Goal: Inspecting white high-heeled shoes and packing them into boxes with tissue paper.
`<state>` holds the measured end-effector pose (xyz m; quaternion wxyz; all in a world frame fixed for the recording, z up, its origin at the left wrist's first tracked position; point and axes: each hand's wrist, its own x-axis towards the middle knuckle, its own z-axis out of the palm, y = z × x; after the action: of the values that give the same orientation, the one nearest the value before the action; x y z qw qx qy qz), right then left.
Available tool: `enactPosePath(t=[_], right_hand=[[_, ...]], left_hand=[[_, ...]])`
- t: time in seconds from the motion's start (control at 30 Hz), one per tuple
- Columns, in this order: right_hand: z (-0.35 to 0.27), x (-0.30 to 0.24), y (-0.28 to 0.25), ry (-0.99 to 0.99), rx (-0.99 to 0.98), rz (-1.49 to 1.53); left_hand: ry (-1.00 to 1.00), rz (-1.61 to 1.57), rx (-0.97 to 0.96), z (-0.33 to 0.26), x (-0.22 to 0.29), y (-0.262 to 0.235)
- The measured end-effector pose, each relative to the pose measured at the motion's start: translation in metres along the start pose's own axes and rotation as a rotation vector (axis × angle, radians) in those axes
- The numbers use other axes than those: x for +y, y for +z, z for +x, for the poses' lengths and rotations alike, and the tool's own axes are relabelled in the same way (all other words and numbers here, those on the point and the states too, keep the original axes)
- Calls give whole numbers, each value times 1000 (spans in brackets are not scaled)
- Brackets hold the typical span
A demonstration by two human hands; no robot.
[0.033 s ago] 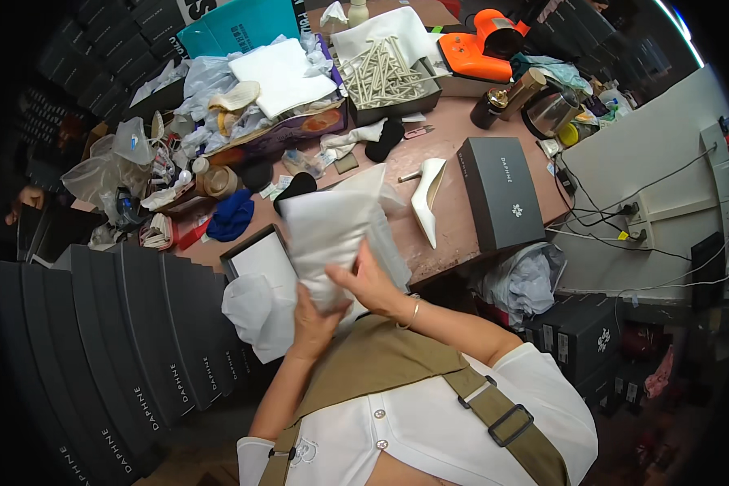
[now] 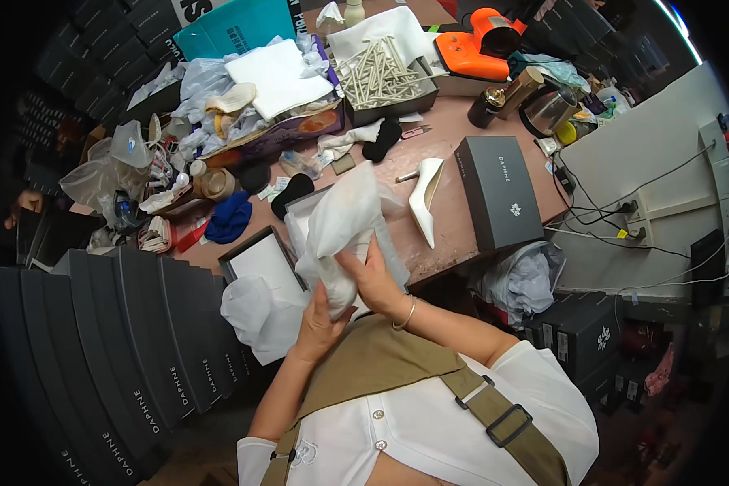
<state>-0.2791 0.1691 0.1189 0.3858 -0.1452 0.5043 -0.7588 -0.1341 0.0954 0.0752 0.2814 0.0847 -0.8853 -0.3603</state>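
Both my hands hold a bundle of thin white tissue paper (image 2: 342, 212) above the front edge of the table; whatever the paper may wrap is hidden. My left hand (image 2: 320, 326) grips its lower end from the left, thumb up. My right hand (image 2: 378, 283) is closed on its right side, thumb across the paper. Just right of the bundle, a white high-heeled pump (image 2: 423, 206) lies on the pink tabletop (image 2: 454, 243), toe toward me. To the left sits an open dark box (image 2: 290, 255) with white paper (image 2: 255, 312) spilling over its front.
A closed dark grey shoe box (image 2: 500, 194) stands right of the pump. Farther back are a box of pale sticks (image 2: 381, 77), an orange device (image 2: 470, 57) and a heaped carton (image 2: 292, 130). Stacked dark boxes (image 2: 138, 324) line the left; cables (image 2: 599, 211) hang at right.
The tissue paper in my hands has gone from a flat, smooth fold to a rounder, crumpled bundle. My hands have shifted slightly around it. The pump and boxes stay in place.
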Motion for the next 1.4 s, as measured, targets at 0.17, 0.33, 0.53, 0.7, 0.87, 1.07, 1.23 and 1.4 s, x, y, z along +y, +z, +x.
enactPosePath(t=[0.17,0.33,0.53,0.7,0.87,1.07,1.23,1.4], right_hand=[[27,29,-48,60,-308,-269],[27,129,-101,-142,-390,-1481],[39,123,-113,-78,-452,-1271],[49,119,-135,-94,-444,-1200],[46,116,-134,-71,-503,-1126],[36,114,-130,-54,-515,-1260],[31,96,-128,-11,-374,-638],[32,129,-99,-21,-413,-1534]], left_hand=[[-459,128,-118,7,-29,-13],[-984,-57,-316,-75,-48,-14],[-1638,-935,-56,-96,-47,49],[-1787,-1433,262,-111,-46,50],[-1688,-1622,333,-153,-75,72],[-695,-541,379,-23,16,32],[-499,-276,566,-26,6,14],[-133,-260,-338,0,11,30]])
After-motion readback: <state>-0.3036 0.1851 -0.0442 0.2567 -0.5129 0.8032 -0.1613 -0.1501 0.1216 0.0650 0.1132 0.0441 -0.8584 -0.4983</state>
